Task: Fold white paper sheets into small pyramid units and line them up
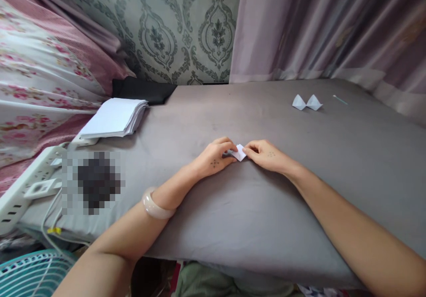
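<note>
My left hand (214, 157) and right hand (267, 156) pinch the folded paper (240, 153) from either side; neither is nearer; its long axis is unclear.

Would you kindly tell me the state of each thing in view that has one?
Small folded paper: pinched between left hand and right hand
Folded paper peaks: side by side, points up
Paper sheets: stacked, edges uneven
Cotton swab: lying flat
Bangle: being worn
White adapter: apparently plugged into power strip
Purple curtain: hanging in folds
</note>
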Demonstrator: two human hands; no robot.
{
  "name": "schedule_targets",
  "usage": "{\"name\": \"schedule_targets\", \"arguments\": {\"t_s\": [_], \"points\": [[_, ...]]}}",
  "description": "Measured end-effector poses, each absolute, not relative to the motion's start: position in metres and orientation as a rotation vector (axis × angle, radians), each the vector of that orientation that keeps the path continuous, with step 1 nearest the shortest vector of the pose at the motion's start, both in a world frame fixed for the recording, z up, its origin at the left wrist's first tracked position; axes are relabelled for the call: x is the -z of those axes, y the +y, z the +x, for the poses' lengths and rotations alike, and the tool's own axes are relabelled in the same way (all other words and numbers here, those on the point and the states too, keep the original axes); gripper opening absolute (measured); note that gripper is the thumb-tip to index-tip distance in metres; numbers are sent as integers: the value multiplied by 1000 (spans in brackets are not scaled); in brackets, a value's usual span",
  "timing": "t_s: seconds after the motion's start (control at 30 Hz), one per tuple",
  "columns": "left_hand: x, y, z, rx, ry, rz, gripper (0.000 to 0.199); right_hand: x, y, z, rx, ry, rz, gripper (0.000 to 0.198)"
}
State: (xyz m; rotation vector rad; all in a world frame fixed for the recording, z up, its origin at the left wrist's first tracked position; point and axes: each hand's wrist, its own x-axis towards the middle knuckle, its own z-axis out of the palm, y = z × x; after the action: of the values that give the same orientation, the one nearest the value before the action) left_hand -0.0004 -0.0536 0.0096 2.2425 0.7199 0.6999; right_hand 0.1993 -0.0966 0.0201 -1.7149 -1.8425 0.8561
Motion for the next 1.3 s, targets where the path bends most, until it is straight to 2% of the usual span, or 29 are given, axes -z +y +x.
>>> {"name": "schedule_targets", "arguments": {"t_s": [0.2,0.37,0.43,0.6,0.87,1.3], "points": [[0,-47,2,-641,679,2424,14,-15,-101,193,-705,-1813,-1850,26],[2,-47,3,-605,631,2575,21,-5,-108,188,-320,-1879,-1794,14],[2,-48,2,-595,618,2639,25,-3,-111,188,-259,-1968,-1702,16],[-1,-54,2,-510,658,2809,32,-5,-120,194,-289,-2168,-1581,29],[-6,-63,3,-361,780,2910,32,-14,-129,190,-215,-2231,-1652,30],[-1,-62,13,-648,1086,2335,18,-9,-119,190,-300,-2009,-1723,23]]}}
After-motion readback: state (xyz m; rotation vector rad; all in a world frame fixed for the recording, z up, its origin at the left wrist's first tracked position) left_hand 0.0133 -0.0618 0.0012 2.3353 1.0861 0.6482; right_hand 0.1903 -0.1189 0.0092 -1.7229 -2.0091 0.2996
